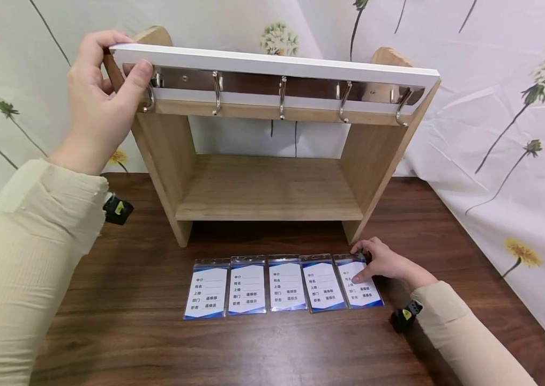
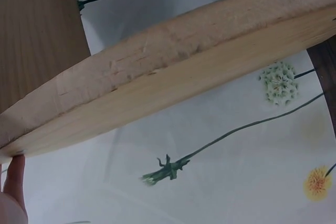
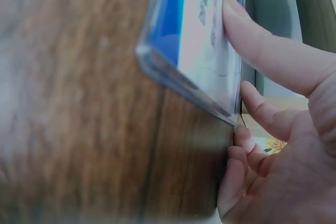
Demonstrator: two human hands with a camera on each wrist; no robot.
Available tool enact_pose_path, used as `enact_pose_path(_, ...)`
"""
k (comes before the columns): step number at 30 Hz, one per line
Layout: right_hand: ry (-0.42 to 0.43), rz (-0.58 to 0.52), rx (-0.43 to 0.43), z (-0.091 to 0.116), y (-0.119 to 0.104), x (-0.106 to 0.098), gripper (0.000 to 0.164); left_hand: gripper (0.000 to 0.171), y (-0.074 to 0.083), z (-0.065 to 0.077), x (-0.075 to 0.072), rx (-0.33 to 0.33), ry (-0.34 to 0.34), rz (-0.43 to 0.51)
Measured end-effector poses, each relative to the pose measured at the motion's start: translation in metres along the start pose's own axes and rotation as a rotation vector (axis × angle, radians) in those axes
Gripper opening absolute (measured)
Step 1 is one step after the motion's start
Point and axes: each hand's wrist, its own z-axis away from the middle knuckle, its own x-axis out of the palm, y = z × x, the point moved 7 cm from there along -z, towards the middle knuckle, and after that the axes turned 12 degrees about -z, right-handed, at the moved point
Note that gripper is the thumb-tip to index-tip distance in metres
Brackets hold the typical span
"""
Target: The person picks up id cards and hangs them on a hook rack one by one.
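Fingers, head view: your left hand [image 1: 103, 91] grips the upper-left end of the wooden rack [image 1: 267, 187], thumb at the front by the hook rail [image 1: 311, 84], other fingers over the top; your right hand [image 1: 390, 264] has thumb and index spread apart over the rightmost badge [image 1: 364, 293].
Badge location, head view: lower right of centre, flat on the table [image 1: 272, 351], last of five in a row below the rack.
Neighbour risk, head view: the neighbouring badge [image 1: 322, 287] lies just beside it; a sideways drag by you would likely shift both.
Rack risk, head view: a pull at that one end could, in my judgement, tip or skew the rack.
Badge axis, head view: long axis runs up the frame, leaning left at the top; slotted end towards the rack, blue-banded end towards the bottom.
Panel, left wrist view: your fingertip meets the curved wooden panel [image 2: 173, 59] at lower left; remaining fingers not visible.
Thumb, right wrist view: rests on the badge face, index at its side edge; whether they pinch, I cannot tell.
Slip risk, right wrist view: smooth plastic and a thin edge could escape your fingertips.
Badge axis, right wrist view: long axis runs towards the upper edge, where the badge is cut off.
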Motion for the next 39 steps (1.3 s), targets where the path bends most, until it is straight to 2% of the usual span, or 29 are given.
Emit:
enact_pose_path(5,-0.005,-0.002,0.033,0.002,-0.004,0.002,0.062,0.025,-0.004,0.000,0.001,-0.079,-0.001,0.019)
enact_pose_path(8,0.000,0.003,0.024,0.002,-0.007,0.003,0.062,0.025,-0.005,-0.001,0.002,-0.127,-0.001,0.048)
enact_pose_path(11,0.008,0.015,0.012,0.001,-0.010,0.003,0.062,0.026,-0.004,-0.002,0.002,-0.115,-0.001,0.058)
enact_pose_path(15,0.002,0.041,0.020,0.000,-0.012,0.004,0.066,0.025,-0.002,-0.002,0.001,-0.071,0.007,0.040)
enact_pose_path(17,-0.007,0.063,0.031,0.000,-0.012,0.004,0.067,0.025,0.000,-0.002,0.001,-0.029,0.005,0.013)
enact_pose_path(18,-0.012,0.074,0.039,0.000,-0.013,0.004,0.067,0.025,-0.001,-0.001,0.001,-0.052,0.005,0.024)
enact_pose_path(20,-0.018,0.092,0.058,0.000,-0.012,0.005,0.064,0.026,-0.001,-0.002,0.001,-0.052,-0.001,0.015)
enact_pose_path(25,-0.013,0.092,0.078,0.002,-0.012,0.006,0.058,0.026,0.000,-0.001,0.001,0.000,-0.010,-0.019)
enact_pose_path(29,0.020,0.082,0.057,0.005,-0.014,0.004,0.054,0.025,-0.001,0.000,0.001,-0.032,-0.006,-0.011)
enact_pose_path(35,0.083,0.004,0.011,0.010,-0.014,-0.005,0.044,0.025,0.001,0.001,-0.001,0.008,-0.001,-0.040)
enact_pose_path(39,0.125,-0.120,0.052,0.015,-0.011,-0.017,0.040,0.023,0.001,0.001,-0.001,-0.023,0.011,-0.023)
